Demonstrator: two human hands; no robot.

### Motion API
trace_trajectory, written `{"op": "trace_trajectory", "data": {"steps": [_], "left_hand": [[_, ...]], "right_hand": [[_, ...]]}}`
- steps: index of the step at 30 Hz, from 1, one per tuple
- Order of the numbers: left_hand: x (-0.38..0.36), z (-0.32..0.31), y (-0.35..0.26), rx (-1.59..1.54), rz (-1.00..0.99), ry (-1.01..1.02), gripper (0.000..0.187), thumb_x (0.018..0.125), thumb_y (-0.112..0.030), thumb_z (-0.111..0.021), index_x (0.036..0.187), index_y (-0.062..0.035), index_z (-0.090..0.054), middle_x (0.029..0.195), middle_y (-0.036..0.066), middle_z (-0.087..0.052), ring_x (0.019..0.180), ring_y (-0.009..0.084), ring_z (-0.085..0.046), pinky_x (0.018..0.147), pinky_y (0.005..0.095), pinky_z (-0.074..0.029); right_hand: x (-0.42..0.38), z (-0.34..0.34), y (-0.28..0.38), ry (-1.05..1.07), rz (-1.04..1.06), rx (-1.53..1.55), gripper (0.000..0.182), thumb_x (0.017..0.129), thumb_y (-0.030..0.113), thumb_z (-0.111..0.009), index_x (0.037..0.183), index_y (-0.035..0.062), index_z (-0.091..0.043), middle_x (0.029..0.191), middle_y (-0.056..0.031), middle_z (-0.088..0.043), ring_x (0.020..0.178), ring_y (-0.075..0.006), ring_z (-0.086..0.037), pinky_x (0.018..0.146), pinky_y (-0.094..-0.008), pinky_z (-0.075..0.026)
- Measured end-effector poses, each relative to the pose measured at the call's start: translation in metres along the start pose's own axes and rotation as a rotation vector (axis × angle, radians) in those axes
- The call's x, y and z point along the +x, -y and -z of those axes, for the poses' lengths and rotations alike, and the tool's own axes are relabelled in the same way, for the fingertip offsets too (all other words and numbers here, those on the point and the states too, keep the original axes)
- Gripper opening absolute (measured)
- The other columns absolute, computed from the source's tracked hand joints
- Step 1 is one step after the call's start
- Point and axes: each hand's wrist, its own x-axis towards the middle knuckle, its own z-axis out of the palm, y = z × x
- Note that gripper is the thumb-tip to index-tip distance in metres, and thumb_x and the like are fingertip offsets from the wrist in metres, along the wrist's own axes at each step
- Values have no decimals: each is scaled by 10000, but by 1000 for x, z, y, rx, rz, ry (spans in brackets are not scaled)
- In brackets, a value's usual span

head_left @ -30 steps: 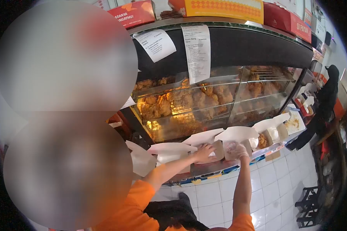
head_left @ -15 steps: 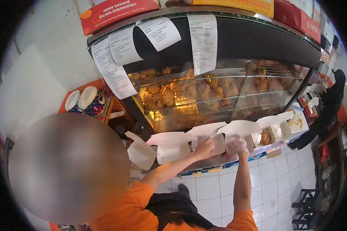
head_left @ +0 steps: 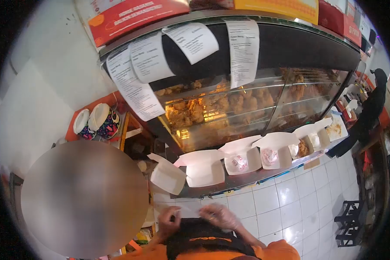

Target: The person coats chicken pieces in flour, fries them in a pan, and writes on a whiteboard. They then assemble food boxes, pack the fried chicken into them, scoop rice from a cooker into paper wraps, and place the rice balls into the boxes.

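Both hands are close to my body, in front of the black apron [head_left: 208, 229]. My left hand [head_left: 169, 220] is bare, its fingers closed in a pinch at one end of a thin, translucent piece of plastic [head_left: 189, 212]. At the other end, my right hand [head_left: 221, 216], in a clear plastic glove, has its fingers curled on it; that hand is slightly blurred. Beyond them stands a row of open white boxes [head_left: 205, 170]. Two of these contain wrapped bundles with red print, a left one [head_left: 238, 163] and a right one [head_left: 270, 157]. Fried chicken [head_left: 303, 148] shows in a box farther right.
Behind the boxes is a glass warming cabinet [head_left: 229, 115] full of fried chicken, with printed order slips [head_left: 242, 52] hanging over its front. Patterned containers [head_left: 105, 122] stand at left. Black stools [head_left: 350, 221] are on the tiled floor at right. A blurred round patch covers the lower left.
Both hands have drawn back from two middle boxes toward my apron. The wrapped bundles in those boxes are now uncovered to view, and thin plastic stretches between my hands. The view has shifted slightly.
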Motion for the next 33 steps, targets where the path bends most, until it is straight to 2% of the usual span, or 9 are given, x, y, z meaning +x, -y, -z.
{"op": "trace_trajectory", "data": {"steps": [4, 12, 20, 26, 27, 28, 30, 32, 33], "left_hand": [[-37, 62, 40, 57, 315, -270, 212, 944, -115, -614, 1113, 0, -671, 1018, 149, -729, 955, 316, -705, 873, 426, -546], [-138, 213, 92, 344, 295, -646, 239, 960, -132, -621, 1167, -14, -640, 1057, 161, -712, 975, 305, -697, 885, 400, -534], [-329, 327, 144, 514, 847, -1175, 167, 940, -67, -651, 1096, -10, -661, 999, 133, -722, 916, 280, -710, 813, 378, -557], [-385, 361, 187, 476, 1045, -1322, 134, 951, -52, -648, 1077, -19, -679, 972, 128, -746, 931, 255, -720, 844, 373, -559], [-376, 373, 185, 562, 1147, -1201, 119, 957, -54, -644, 1061, -29, -696, 978, 117, -747, 924, 235, -719, 831, 368, -560], [-372, 377, 191, 506, 1151, -1181, 115, 960, -61, -643, 1055, -30, -700, 985, 114, -747, 920, 230, -718, 829, 366, -560], [-358, 384, 210, 410, 1151, -1162, 110, 966, -74, -640, 1041, -33, -708, 999, 108, -747, 914, 219, -717, 825, 363, -561], [-349, 365, 258, 154, 1015, -1274, 144, 967, -99, -650, 1083, -28, -696, 1018, 117, -743, 906, 220, -721, 827, 353, -563], [-334, 364, 281, -55, 1049, -1250, 189, 958, -101, -662, 1131, -24, -674, 1060, 122, -735, 931, 223, -720, 837, 350, -563]], "right_hand": [[34, -63, 33, 289, 243, 66, 281, 997, 243, -650, 1150, 9, -681, 1060, -182, -721, 967, -342, -700, 861, -421, -551], [138, -229, 94, 556, 516, -81, 183, 960, 174, -673, 1083, 49, -722, 1007, -164, -734, 932, -319, -714, 812, -400, -557], [240, -473, 128, 877, 504, -309, 213, 937, 181, -721, 1090, 35, -746, 1053, -162, -750, 883, -246, -731, 788, -358, -570], [382, -568, 123, 680, 340, -479, 265, 933, 178, -698, 1122, -6, -726, 1064, -143, -763, 942, -184, -712, 798, -332, -565], [415, -578, 102, 569, 177, -355, 274, 930, 190, -694, 1150, 28, -714, 1056, -135, -762, 893, -206, -716, 762, -351, -569], [465, -584, 57, 482, 384, -580, 308, 904, 208, -710, 1178, 70, -702, 1052, -129, -759, 873, -248, -725, 743, -369, -574], [527, -604, 26, 384, 298, -921, 508, 875, 279, -710, 1342, 115, -599, 1131, -171, -721, 1036, -376, -694, 867, -476, -552], [570, -620, -24, 231, 592, -1032, 484, 897, 306, -673, 1324, 90, -604, 1162, -263, -685, 1063, -420, -663, 910, -491, -529], [574, -628, -25, 340, 525, -1037, 467, 910, 306, -665, 1316, 88, -589, 1143, -266, -680, 1066, -434, -649, 897, -517, -517]]}}
